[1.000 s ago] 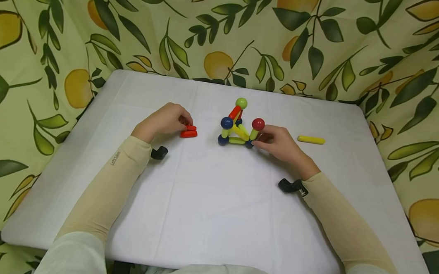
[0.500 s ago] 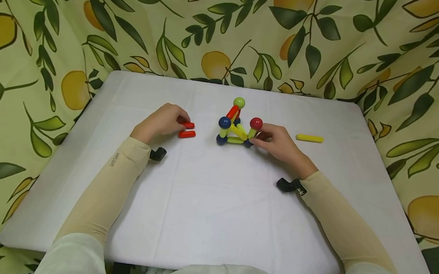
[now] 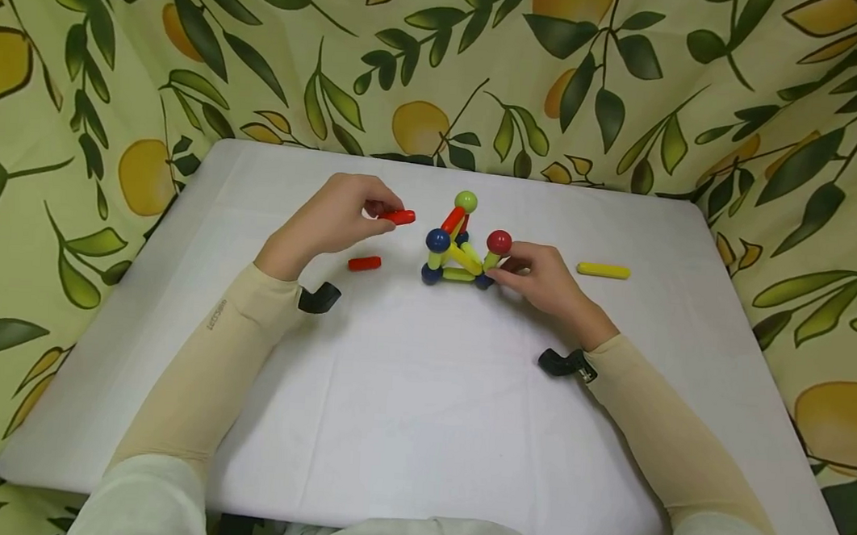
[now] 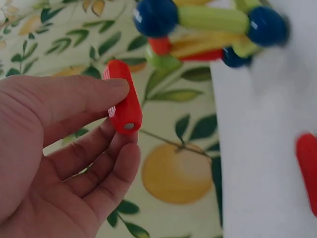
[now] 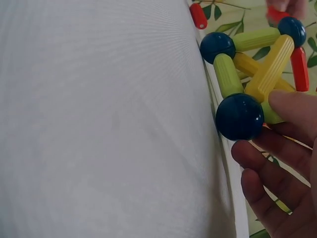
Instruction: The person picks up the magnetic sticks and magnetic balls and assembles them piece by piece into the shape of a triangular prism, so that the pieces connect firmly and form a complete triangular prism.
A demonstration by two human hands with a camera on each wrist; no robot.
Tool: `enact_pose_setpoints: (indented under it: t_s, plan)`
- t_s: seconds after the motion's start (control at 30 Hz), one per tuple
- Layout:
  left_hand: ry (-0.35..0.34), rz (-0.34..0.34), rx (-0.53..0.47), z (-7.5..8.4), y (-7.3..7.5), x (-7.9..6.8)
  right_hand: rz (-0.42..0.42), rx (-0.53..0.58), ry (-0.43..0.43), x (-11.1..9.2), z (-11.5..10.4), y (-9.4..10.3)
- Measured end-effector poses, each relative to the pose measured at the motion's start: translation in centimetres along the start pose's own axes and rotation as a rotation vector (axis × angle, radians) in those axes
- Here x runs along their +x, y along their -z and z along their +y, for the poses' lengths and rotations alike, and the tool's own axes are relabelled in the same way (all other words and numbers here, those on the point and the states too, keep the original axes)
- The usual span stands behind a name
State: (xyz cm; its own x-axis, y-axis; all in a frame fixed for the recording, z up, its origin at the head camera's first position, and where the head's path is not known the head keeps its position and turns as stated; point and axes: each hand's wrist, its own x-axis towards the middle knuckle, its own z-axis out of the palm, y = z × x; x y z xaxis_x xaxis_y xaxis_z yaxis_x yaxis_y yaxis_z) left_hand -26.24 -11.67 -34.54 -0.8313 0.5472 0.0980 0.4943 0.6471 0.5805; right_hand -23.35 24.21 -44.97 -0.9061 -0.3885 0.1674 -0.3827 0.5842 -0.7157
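My left hand pinches a red magnetic rod between thumb and fingers, lifted off the table to the left of a ball-and-rod frame. In the left wrist view, a silvery tip shows on the end of this rod. The frame joins lime, yellow and red rods with dark blue balls, a lime ball on top and a red ball at the right. My right hand holds the frame's near right corner, thumb by the lime upright below the red ball. A second red rod lies on the table.
A yellow rod lies to the right of my right hand. The white-covered table ends at a patterned curtain behind and at both sides. Black wrist cameras stick out near both hands.
My left hand has raised one red rod from beside the other and carried it up and right, toward the frame. The right hand stays at its corner.
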Motion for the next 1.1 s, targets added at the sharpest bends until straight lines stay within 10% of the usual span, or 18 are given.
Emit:
enact_pose_setpoints:
  t_s: [0.4,1.1]
  plan:
    - [-0.142,-0.124,0.018,6.9,-0.6,4.2,-0.02,-0.039,0.047,-0.1,-0.1,0.3]
    - [-0.144,-0.18,0.119,7.3,-4.2,5.6,-0.017,-0.054,0.111,0.0,0.0,0.3]
